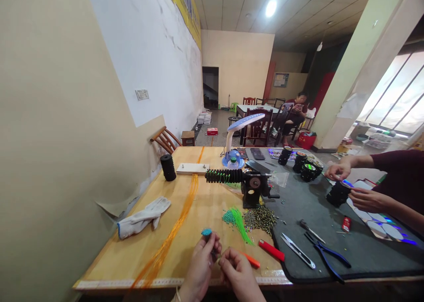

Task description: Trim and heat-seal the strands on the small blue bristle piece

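My left hand (202,260) is closed around a small bundle with a blue bead-like top (206,232), held upright at the near edge of the wooden table (185,196). My right hand (236,271) is curled in a pinch right beside it, fingertips touching the left hand; what it pinches is too small to make out. Just beyond my hands lie a bunch of green strands with teal tips (236,218) and a heap of dark beads (261,217). An orange lighter (251,261) lies by my right hand.
Orange strands (179,224) run down the table. A white glove (142,217), black roller (168,167), winding machine (247,185), desk lamp (236,138), red lighter (270,250), snips (298,250) and pliers (326,253) lie around. A co-worker's hands (351,185) work at right on the grey mat (331,222).
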Demonstrator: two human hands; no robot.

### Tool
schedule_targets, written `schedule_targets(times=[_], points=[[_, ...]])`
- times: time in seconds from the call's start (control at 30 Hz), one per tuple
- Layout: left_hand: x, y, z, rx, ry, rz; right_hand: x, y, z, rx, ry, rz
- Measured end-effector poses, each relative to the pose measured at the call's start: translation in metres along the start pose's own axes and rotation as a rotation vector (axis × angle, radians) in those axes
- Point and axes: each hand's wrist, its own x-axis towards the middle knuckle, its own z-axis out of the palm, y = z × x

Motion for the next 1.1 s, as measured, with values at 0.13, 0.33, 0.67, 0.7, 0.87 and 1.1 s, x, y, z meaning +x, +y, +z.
schedule_targets(times=[0.13,0.33,0.67,0.7,0.87,1.1], points=[[-0.004,-0.006,0.003,-0.013,0.016,0.006,0.000,0.003,0.005,0.016,-0.016,-0.009],[0.008,0.004,-0.005,-0.089,0.088,0.011,-0.005,-0.001,-0.003,-0.019,-0.049,0.075],[-0.005,0.009,-0.005,0.245,-0.080,-0.081,0.003,-0.013,-0.013,0.196,0.114,0.113],[-0.006,0.010,-0.003,0.277,-0.087,-0.070,0.004,-0.014,-0.013,0.183,0.114,0.111],[0.000,0.011,-0.001,0.420,-0.128,0.025,0.012,-0.014,-0.012,0.135,0.101,0.116],[0.026,0.009,0.000,0.431,-0.051,0.128,0.030,-0.012,-0.014,0.085,0.074,0.122]])
